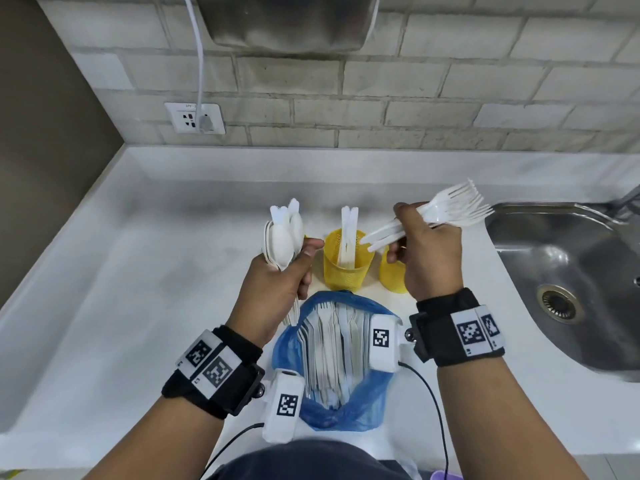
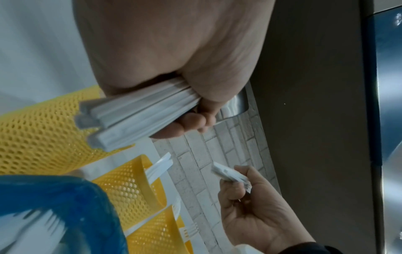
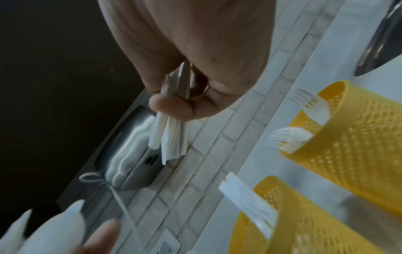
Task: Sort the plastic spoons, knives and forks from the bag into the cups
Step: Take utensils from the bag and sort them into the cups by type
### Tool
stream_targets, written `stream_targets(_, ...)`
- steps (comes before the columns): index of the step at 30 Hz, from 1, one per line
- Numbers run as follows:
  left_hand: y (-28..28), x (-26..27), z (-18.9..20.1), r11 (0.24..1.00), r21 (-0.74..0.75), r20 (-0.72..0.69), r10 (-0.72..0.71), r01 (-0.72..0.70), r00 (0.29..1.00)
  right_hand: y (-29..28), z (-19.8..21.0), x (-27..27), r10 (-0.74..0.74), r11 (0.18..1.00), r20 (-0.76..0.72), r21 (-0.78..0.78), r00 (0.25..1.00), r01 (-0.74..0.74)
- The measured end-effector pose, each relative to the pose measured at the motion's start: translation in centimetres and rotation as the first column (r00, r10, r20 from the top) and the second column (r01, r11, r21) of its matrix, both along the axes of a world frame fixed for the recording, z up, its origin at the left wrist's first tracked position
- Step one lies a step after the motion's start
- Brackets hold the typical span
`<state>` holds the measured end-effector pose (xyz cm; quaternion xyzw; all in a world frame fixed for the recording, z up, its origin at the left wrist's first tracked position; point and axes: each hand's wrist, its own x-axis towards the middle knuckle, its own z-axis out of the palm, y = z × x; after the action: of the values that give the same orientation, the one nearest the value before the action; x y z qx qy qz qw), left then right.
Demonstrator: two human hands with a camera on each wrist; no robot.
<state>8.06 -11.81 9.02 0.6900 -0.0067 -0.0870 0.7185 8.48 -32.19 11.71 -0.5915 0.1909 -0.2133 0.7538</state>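
Observation:
My left hand grips a bundle of white spoons and knives upright, left of the cups; their handles stick out below the fist. My right hand holds a bunch of white forks level above the right yellow mesh cup, tines pointing right; the fork handles show under the fingers. The middle yellow cup holds knives. The right cup holds forks. A third cup is almost hidden behind my left hand. The open blue bag with cutlery lies near me.
A steel sink is set into the white counter on the right. On the brick wall behind are a socket with a white cable and a steel unit above. A dark wall borders the counter's left side.

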Motion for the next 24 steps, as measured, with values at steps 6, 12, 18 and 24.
stream_targets(6, -0.3, -0.2, 0.3, 0.998, 0.042, 0.038, -0.044, 0.042, 0.998, -3.9, -0.4, 0.1, -0.167, 0.971, -0.054, -0.183, 0.984, 0.155)
stream_targets(12, -0.9, -0.5, 0.3, 0.993, 0.079, 0.054, -0.093, 0.089, 0.994, -7.1, -2.3, 1.2, -0.291, 0.831, -0.153, -0.529, 0.944, 0.171)
stream_targets(18, -1.2, -0.6, 0.0, 0.987, 0.106, 0.068, -0.125, 0.117, 0.990, -7.0, -5.1, 2.5, -0.247, 0.745, -0.213, -0.666, 0.945, 0.045)
stream_targets(24, -0.9, -0.4, -0.2, 0.985, 0.125, 0.072, -0.131, 0.122, 0.989, -5.7, -6.7, 2.7, -0.182, 0.628, -0.249, -0.774, 0.951, -0.082)
